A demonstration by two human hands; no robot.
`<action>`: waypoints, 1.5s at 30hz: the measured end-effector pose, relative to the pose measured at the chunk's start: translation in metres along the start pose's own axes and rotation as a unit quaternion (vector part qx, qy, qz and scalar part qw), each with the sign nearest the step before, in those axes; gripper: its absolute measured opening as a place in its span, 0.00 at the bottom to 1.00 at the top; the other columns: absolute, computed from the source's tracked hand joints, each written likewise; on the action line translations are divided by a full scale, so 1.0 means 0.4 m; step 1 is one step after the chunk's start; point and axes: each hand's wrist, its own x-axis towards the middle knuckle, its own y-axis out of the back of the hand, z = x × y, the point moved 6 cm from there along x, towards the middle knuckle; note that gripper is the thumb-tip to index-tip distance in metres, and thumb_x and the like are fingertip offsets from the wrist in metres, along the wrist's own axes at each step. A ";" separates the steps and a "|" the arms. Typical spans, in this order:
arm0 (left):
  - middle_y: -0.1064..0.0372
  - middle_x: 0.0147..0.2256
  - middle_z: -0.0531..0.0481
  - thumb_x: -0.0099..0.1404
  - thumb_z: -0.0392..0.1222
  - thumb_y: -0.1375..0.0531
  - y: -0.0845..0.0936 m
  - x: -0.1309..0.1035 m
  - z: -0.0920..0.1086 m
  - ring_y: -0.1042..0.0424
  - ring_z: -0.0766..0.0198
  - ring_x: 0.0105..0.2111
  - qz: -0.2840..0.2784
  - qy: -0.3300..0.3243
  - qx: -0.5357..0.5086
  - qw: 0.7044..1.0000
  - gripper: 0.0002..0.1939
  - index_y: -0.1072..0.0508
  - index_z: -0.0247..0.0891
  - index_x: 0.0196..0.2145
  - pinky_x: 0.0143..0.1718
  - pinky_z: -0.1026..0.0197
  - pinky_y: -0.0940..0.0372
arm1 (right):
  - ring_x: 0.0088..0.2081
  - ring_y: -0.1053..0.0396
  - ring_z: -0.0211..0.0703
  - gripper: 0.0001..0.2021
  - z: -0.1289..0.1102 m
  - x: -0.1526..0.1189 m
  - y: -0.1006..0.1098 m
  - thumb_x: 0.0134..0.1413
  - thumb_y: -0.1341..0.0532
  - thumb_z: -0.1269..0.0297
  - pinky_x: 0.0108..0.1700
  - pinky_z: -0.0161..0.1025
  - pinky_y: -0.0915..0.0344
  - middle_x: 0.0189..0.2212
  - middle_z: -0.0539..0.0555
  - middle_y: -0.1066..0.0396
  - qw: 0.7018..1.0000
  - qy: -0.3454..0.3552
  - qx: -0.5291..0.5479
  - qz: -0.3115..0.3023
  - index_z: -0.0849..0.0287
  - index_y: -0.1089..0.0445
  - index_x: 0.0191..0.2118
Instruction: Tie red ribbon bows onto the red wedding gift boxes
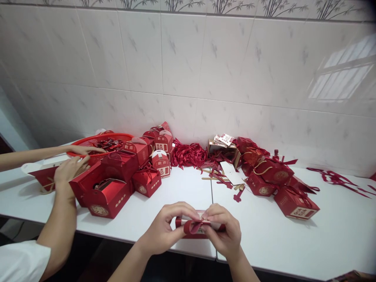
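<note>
In the head view a small red gift box (180, 222) is at the table's front edge, between my two hands and largely covered by them. A dark red ribbon (194, 227) forms a loop on top of it. My left hand (166, 225) is closed, with thumb and fingers pinching the ribbon from the left. From the right, my right hand (225, 231) pinches the ribbon too, its fingertips nearly meeting those of the left. The exact shape of the ribbon under the fingers is hidden.
Another person's hands (69, 170) work at the left among open red boxes (110, 197) and a red basket (88, 141) of small items. A ribbon heap (189, 153) lies by the wall. Ribboned boxes (296, 201) and loose ribbons (337, 179) are at the right.
</note>
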 end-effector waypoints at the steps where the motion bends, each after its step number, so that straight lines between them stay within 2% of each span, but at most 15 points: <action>1: 0.25 0.36 0.44 0.61 0.30 0.42 0.000 -0.001 -0.002 0.27 0.60 0.37 0.020 -0.014 0.017 1.000 0.10 0.25 0.39 0.39 0.34 0.63 0.34 | 0.31 0.29 0.44 0.13 0.003 0.000 0.001 0.51 0.39 0.75 0.31 0.42 0.29 0.29 0.53 0.29 1.000 -0.010 -0.008 0.000 0.54 0.34 0.41; 3: 0.25 0.36 0.45 0.61 0.28 0.43 0.000 -0.003 0.000 0.27 0.59 0.38 0.050 -0.050 0.050 0.996 0.13 0.25 0.40 0.40 0.36 0.60 0.34 | 0.31 0.30 0.44 0.16 0.010 0.002 0.000 0.51 0.39 0.75 0.33 0.43 0.29 0.30 0.53 0.30 0.998 -0.046 -0.033 -0.006 0.54 0.35 0.46; 6: 0.24 0.36 0.47 0.61 0.26 0.43 0.001 -0.004 0.010 0.27 0.59 0.39 0.071 -0.097 0.090 0.989 0.15 0.25 0.42 0.40 0.46 0.54 0.36 | 0.35 0.30 0.46 0.19 0.010 0.008 -0.002 0.52 0.39 0.73 0.35 0.43 0.29 0.34 0.56 0.30 0.993 -0.076 -0.083 -0.021 0.54 0.36 0.50; 10: 0.24 0.37 0.47 0.60 0.24 0.43 0.001 -0.007 0.014 0.27 0.60 0.40 0.074 -0.115 0.114 0.984 0.17 0.26 0.43 0.41 0.46 0.54 0.35 | 0.37 0.31 0.46 0.12 -0.003 0.016 -0.008 0.54 0.41 0.74 0.36 0.43 0.29 0.35 0.56 0.33 0.993 -0.052 -0.108 -0.020 0.54 0.31 0.43; 16: 0.26 0.38 0.46 0.61 0.25 0.45 0.000 -0.012 0.003 0.28 0.60 0.42 0.058 -0.086 0.100 0.990 0.16 0.27 0.42 0.41 0.45 0.56 0.34 | 0.37 0.31 0.46 0.09 0.001 0.003 -0.018 0.54 0.42 0.76 0.35 0.43 0.29 0.33 0.55 0.32 0.993 -0.043 -0.111 -0.010 0.54 0.34 0.39; 20: 0.27 0.41 0.45 0.62 0.26 0.46 0.002 -0.010 -0.004 0.29 0.59 0.44 0.018 -0.031 0.051 0.998 0.13 0.29 0.40 0.39 0.42 0.59 0.33 | 0.36 0.32 0.45 0.10 0.007 -0.007 -0.027 0.54 0.44 0.77 0.35 0.42 0.29 0.32 0.55 0.33 0.992 -0.052 -0.103 -0.040 0.55 0.35 0.38; 24: 0.29 0.42 0.44 0.63 0.28 0.47 -0.004 -0.011 -0.011 0.29 0.58 0.45 -0.014 0.020 0.001 1.000 0.10 0.31 0.39 0.38 0.42 0.59 0.34 | 0.35 0.32 0.44 0.10 0.014 -0.014 -0.028 0.53 0.46 0.78 0.30 0.39 0.31 0.33 0.55 0.34 0.992 -0.071 -0.088 -0.062 0.56 0.35 0.38; 26: 0.30 0.41 0.45 0.64 0.30 0.48 -0.008 -0.014 -0.022 0.29 0.59 0.43 0.001 0.036 -0.006 0.999 0.09 0.32 0.39 0.40 0.41 0.60 0.34 | 0.34 0.32 0.44 0.10 0.015 -0.015 -0.025 0.53 0.46 0.77 0.30 0.39 0.31 0.32 0.55 0.34 0.992 -0.073 -0.089 -0.058 0.56 0.35 0.38; 29: 0.32 0.39 0.46 0.65 0.34 0.46 -0.013 -0.020 -0.049 0.29 0.61 0.40 0.058 0.052 -0.026 0.997 0.08 0.37 0.40 0.43 0.39 0.61 0.33 | 0.34 0.32 0.44 0.08 0.017 -0.015 -0.020 0.54 0.45 0.76 0.32 0.40 0.32 0.31 0.54 0.35 0.991 -0.085 -0.102 -0.036 0.56 0.35 0.37; 33: 0.33 0.39 0.48 0.65 0.36 0.45 -0.026 -0.022 -0.082 0.30 0.63 0.39 0.125 0.054 -0.034 0.990 0.09 0.40 0.42 0.43 0.40 0.63 0.34 | 0.32 0.32 0.44 0.05 0.035 -0.023 -0.020 0.55 0.45 0.73 0.30 0.40 0.33 0.30 0.54 0.35 0.984 -0.138 -0.114 0.008 0.56 0.35 0.35; 37: 0.32 0.37 0.49 0.65 0.38 0.44 -0.030 -0.014 -0.103 0.29 0.63 0.38 0.138 0.076 -0.049 0.986 0.12 0.42 0.42 0.45 0.39 0.63 0.33 | 0.32 0.32 0.43 0.03 0.061 -0.033 -0.012 0.56 0.43 0.70 0.31 0.38 0.33 0.30 0.53 0.35 0.976 -0.186 -0.110 0.024 0.57 0.34 0.33; 40: 0.31 0.37 0.49 0.65 0.40 0.44 -0.024 -0.011 -0.112 0.28 0.63 0.36 0.129 0.090 -0.051 0.986 0.15 0.43 0.43 0.48 0.38 0.63 0.33 | 0.39 0.32 0.46 0.02 0.078 -0.028 0.011 0.54 0.39 0.66 0.39 0.42 0.31 0.36 0.56 0.32 0.970 -0.215 -0.116 -0.018 0.56 0.29 0.33; 42: 0.31 0.37 0.49 0.66 0.41 0.45 -0.019 -0.010 -0.119 0.28 0.63 0.36 0.131 0.095 -0.053 0.985 0.15 0.44 0.43 0.48 0.37 0.63 0.33 | 0.41 0.32 0.47 0.06 0.087 -0.026 0.029 0.51 0.36 0.64 0.41 0.43 0.31 0.40 0.56 0.32 0.962 -0.234 -0.120 -0.069 0.54 0.26 0.37; 45: 0.31 0.39 0.47 0.67 0.41 0.46 -0.026 -0.002 -0.129 0.28 0.63 0.36 0.108 0.103 -0.046 0.988 0.15 0.45 0.44 0.49 0.37 0.61 0.32 | 0.32 0.30 0.41 0.10 0.107 -0.035 0.053 0.51 0.36 0.61 0.31 0.37 0.30 0.37 0.56 0.30 0.944 -0.290 -0.078 -0.134 0.54 0.25 0.41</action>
